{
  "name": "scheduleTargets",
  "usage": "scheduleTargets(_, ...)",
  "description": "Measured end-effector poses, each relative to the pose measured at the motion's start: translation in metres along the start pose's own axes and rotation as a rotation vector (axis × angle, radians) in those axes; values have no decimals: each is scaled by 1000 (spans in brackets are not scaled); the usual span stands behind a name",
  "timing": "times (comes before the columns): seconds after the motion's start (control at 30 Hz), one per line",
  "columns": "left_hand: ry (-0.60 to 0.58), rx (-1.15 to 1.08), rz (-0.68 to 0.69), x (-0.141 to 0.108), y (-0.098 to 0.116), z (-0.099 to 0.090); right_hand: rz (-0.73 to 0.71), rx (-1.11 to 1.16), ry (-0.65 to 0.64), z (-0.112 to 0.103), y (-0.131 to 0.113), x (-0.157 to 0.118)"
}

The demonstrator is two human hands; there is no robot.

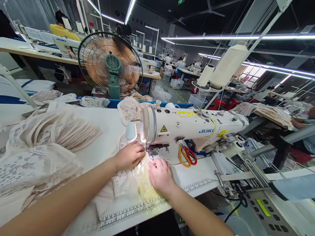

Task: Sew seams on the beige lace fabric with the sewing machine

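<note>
My left hand [130,155] rests on pale lace fabric [126,183] just left of the presser foot, its fingers closed together on the cloth. At the right edge of the same work, my right hand [161,173] is curled, thumb and fingers pinching the material; the fingertips are partly hidden. Between the hands runs a shiny, yellowish strip [145,178] that leads up to the needle area of a white JUKI sewing machine [169,124]. Lamp light glows beside the needle, and the needle itself cannot be made out.
Heaped lace pieces [49,131] cover the table's left side. Scissors with orange and red handles [187,155] lie by the machine. A ruler scale [133,209] marks the front edge. Behind stands a big fan [110,65]; thread cones [228,65] rise at right. Other people sit farther back.
</note>
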State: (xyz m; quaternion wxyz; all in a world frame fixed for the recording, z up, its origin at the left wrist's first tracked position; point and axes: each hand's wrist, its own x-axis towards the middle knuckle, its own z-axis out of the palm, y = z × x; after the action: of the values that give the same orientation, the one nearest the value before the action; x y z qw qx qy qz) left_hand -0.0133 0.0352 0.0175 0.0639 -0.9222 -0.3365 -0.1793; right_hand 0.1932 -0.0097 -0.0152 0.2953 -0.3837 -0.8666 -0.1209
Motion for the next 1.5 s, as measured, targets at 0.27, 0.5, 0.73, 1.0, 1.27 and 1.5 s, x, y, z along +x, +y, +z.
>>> scheduleTargets(0.27,-10,42,-80,1,2,-9,7,7,-11,2,0,-2)
scheduleTargets(0.5,-302,-150,-113,-4,27,-42,39,170,-47,-8,3,-1)
scheduleTargets(0.73,-328,-426,-462,-2,29,-50,302,626,-99,-26,-17,-28)
scheduleTargets(1.0,-149,-489,-646,5,22,-44,273,704,-359,-35,-56,-7)
scheduleTargets(1.27,-257,-246,-635,-13,39,-26,497,461,-501,-44,-26,1)
scheduleTargets(1.5,-583,23,-613,7,55,-31,412,269,-643,-44,-24,7)
